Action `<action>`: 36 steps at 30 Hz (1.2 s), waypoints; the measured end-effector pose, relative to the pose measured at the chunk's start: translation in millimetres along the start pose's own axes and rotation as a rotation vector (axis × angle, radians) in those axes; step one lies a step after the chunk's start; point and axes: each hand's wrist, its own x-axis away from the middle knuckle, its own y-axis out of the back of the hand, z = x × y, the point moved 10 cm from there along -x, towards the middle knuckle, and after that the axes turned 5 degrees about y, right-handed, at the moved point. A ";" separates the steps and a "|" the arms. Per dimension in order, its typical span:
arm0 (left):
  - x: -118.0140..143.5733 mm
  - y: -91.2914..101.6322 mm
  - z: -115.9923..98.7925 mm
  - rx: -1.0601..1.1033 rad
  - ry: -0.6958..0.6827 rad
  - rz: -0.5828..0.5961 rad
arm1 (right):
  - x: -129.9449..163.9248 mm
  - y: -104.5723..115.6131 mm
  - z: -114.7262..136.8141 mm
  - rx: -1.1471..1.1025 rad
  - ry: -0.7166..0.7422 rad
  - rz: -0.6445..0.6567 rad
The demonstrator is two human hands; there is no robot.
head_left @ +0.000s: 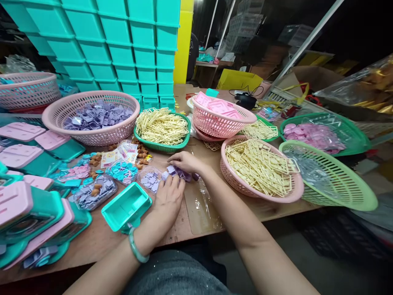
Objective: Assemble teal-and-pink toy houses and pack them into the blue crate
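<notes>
My left hand (170,194) reaches forward on the table, its fingers bent down around a small purple plastic piece (165,175) that shows at the fingertips. Just beyond it, my right hand (188,162) stretches leftward over a little heap of purple plastic pieces (183,173), fingers apart and thumb hidden. A clear tray of pale purple pieces (150,180) lies left of both hands. Beside my left wrist stands a turquoise plastic box (126,208), tilted, its open side up. Under my right forearm a clear plastic sheet (201,205) covers the tabletop.
Baskets hold purple parts (98,116), cream plastic frames (162,127) and more frames (260,168) at right. Pink-lidded turquoise boxes (30,209) crowd the left. Stacked turquoise bins (116,45) rise behind. A light green basket (353,188) overhangs the right edge.
</notes>
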 end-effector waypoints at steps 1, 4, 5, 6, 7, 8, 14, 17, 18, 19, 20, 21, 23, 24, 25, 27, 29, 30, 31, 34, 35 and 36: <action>-3.4 -3.7 2.0 0.010 0.015 0.021 | 15.4 10.2 -2.3 -0.035 0.007 -0.045; -6.1 0.0 0.3 0.091 -0.021 0.021 | 80.3 44.9 -21.5 -0.070 -0.007 -0.298; -2.3 8.6 -1.8 0.141 -0.055 -0.007 | 104.4 51.3 -29.7 -0.048 -0.021 -0.378; 4.6 20.9 -4.0 0.202 -0.101 -0.044 | 126.7 53.5 -37.6 -0.012 -0.036 -0.439; 14.4 35.9 -4.6 0.274 -0.144 -0.087 | 146.3 52.4 -44.9 0.028 -0.048 -0.486; 26.5 52.3 -2.4 0.344 -0.177 -0.132 | 162.4 49.0 -51.2 0.068 -0.055 -0.521; 112.8 117.3 82.5 0.386 0.152 -0.508 | 184.5 19.2 -63.3 0.181 -0.050 -0.476; 142.0 96.4 124.4 0.479 0.390 -0.566 | 174.5 19.6 -40.1 0.159 0.022 -0.505; 146.0 82.7 134.3 0.560 0.452 -0.551 | 170.4 20.8 -30.7 0.145 0.051 -0.530; 147.8 67.8 142.6 0.654 0.511 -0.529 | 165.7 21.5 -22.6 0.140 0.071 -0.553; 147.7 51.4 150.1 0.759 0.577 -0.487 | 160.3 21.8 -17.0 0.150 0.077 -0.572; 146.8 35.0 156.4 0.869 0.648 -0.434 | 154.3 21.7 -14.6 0.179 0.061 -0.582; 144.9 9.4 164.7 1.066 0.781 -0.322 | 140.8 20.4 -20.0 0.278 -0.031 -0.556; 145.0 2.9 167.3 1.139 0.835 -0.286 | 134.7 19.6 -25.8 0.326 -0.092 -0.522; 145.9 1.0 169.3 1.190 0.882 -0.266 | 130.2 19.6 -31.0 0.360 -0.144 -0.490; 149.8 4.9 170.2 1.257 0.969 -0.259 | 128.7 24.5 -30.2 0.357 -0.178 -0.499; 153.2 5.9 161.3 1.384 1.062 -0.222 | 137.3 31.9 -10.5 0.231 -0.114 -0.607; 152.8 4.0 152.1 1.479 1.098 -0.185 | 144.2 33.2 3.9 0.125 -0.067 -0.663; 150.5 1.7 141.0 1.575 1.121 -0.147 | 151.0 31.1 20.1 0.004 -0.018 -0.692; 137.8 -2.7 110.3 1.771 1.119 -0.076 | 166.8 8.9 76.6 -0.293 0.113 -0.632; 133.6 -3.0 103.5 1.792 1.103 -0.070 | 171.2 -0.6 96.3 -0.341 0.158 -0.592; 130.0 -3.1 97.9 1.801 1.083 -0.061 | 175.2 -9.7 113.8 -0.367 0.197 -0.558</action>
